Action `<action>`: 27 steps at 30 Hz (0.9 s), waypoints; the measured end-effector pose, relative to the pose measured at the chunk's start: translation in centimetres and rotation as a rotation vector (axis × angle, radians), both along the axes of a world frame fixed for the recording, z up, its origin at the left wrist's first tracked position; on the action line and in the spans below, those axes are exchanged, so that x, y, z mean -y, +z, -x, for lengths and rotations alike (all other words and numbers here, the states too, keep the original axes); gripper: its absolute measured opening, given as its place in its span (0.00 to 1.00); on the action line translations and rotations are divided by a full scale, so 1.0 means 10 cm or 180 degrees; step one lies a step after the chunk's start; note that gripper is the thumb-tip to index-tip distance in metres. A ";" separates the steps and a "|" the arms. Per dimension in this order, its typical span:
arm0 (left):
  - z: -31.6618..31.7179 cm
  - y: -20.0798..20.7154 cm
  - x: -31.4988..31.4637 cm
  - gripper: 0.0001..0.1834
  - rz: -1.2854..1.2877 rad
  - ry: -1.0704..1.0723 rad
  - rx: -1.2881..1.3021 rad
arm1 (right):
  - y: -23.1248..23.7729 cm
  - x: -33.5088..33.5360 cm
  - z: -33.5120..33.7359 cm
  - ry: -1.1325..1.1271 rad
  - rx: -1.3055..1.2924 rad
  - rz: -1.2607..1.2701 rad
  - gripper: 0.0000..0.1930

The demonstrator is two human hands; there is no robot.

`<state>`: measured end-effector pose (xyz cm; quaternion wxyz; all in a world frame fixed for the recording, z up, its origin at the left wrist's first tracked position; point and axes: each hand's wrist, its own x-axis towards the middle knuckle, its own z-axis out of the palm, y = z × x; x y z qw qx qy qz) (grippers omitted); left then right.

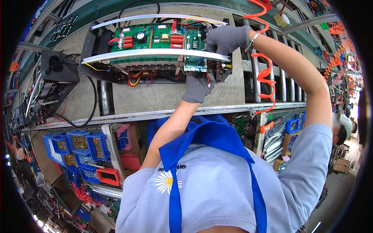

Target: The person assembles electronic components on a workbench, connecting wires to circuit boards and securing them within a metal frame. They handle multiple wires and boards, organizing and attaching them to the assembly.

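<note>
An open metal chassis (95,50) lies on the bench, with large green circuit boards (157,37) between two silver rails (155,54). At its right end stands a smaller green board (194,42). My left hand (197,87), in a grey glove, reaches in from the near side below that board; its fingers are bent, the tips hidden, and a thin red and white wire (208,80) shows beside them. My right hand (228,40), gloved too, curls down over the chassis's right end between the rails. What its fingertips grip is hidden.
A dark metal housing (58,73) with a fan and loose cables stands at left. Metal rollers (285,72) and a coiled orange air hose (264,75) lie to the right. Blue bins (79,141) of small fasteners and a red bin (108,176) sit below the bench edge.
</note>
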<state>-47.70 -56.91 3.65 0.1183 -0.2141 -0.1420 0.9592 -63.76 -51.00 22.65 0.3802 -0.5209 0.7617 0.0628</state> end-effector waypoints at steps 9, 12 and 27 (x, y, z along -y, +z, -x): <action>0.16 -0.31 0.08 0.12 -0.0395 0.0390 -0.0576 | 0.09 0.25 -0.06 -0.0097 -0.0359 -0.0582 0.14; 0.14 -0.31 0.03 0.13 -0.0440 0.0663 -0.0744 | 0.02 0.20 -0.13 -0.0306 -0.0586 -0.0350 0.15; 0.09 -0.24 0.12 0.14 -0.0433 0.0596 -0.0465 | 0.01 0.21 -0.21 -0.0202 -0.0945 -0.0495 0.11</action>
